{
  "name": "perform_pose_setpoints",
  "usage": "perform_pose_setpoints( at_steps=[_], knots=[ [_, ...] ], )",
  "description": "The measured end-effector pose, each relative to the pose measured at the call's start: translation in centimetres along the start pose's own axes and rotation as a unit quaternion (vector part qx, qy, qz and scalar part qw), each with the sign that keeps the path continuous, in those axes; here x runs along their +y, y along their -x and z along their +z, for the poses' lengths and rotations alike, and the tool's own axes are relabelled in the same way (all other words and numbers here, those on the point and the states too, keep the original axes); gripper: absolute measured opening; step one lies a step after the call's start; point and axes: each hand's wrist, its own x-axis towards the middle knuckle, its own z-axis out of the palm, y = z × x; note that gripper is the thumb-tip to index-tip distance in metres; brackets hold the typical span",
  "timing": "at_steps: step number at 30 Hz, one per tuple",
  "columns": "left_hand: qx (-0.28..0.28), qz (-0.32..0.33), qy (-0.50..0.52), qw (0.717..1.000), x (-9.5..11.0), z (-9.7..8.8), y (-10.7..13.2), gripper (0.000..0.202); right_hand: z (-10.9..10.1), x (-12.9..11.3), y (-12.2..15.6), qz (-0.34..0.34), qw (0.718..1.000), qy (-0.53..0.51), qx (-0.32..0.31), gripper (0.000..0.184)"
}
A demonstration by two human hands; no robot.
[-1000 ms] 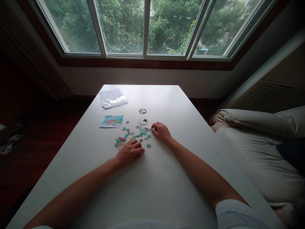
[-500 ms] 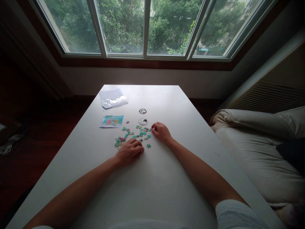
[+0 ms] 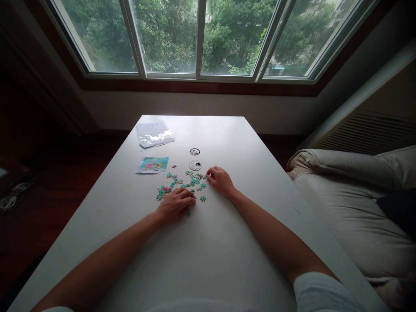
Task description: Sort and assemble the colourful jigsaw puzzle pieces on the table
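Note:
Small flower-shaped jigsaw puzzle pieces (image 3: 195,182), mostly green with some pink and yellow, lie scattered on the white table (image 3: 208,255). My left hand (image 3: 178,202) is over the near side of the pile, its fingers bent and drawn together, hiding some pieces. A green puzzle piece (image 3: 189,213) shows under its thumb side, at the hand. My right hand (image 3: 220,180) rests at the pile's right edge with curled fingers. Its fingertips touch or nearly touch the outermost pieces; whatever is between them is too small to make out. One loose piece (image 3: 203,199) lies between the hands.
A colourful picture card (image 3: 152,165) lies left of the pieces, with a single pink piece (image 3: 174,166) beside it. Farther back is a clear plastic bag with paper (image 3: 155,134). Two round fittings (image 3: 195,165) are set in the tabletop. A pale sofa (image 3: 351,208) stands at right.
My left hand has shifted slightly and its fingers have bent, and a green piece now shows beneath it. My right hand has stayed in place.

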Motion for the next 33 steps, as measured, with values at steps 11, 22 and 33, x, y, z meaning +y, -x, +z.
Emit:
perform_pose_setpoints(
  at_steps=[11, 22, 33],
  knots=[
    [0.009, -0.003, 0.005, 1.0, -0.24, -0.02, 0.01, 0.025, 0.23, 0.22, 0.02, -0.006, 1.0, -0.004, 0.009, 0.007],
    [0.012, -0.003, 0.004, 1.0, -0.18, -0.07, -0.14, 0.021, 0.1, 0.14, 0.05, -0.003, 1.0, -0.009, 0.009, 0.007],
    [0.007, -0.008, 0.0, 1.0, -0.34, -0.07, -0.07, 0.02, 0.18, 0.14, 0.05, -0.002, 1.0, -0.008, 0.008, 0.007]
  ],
)
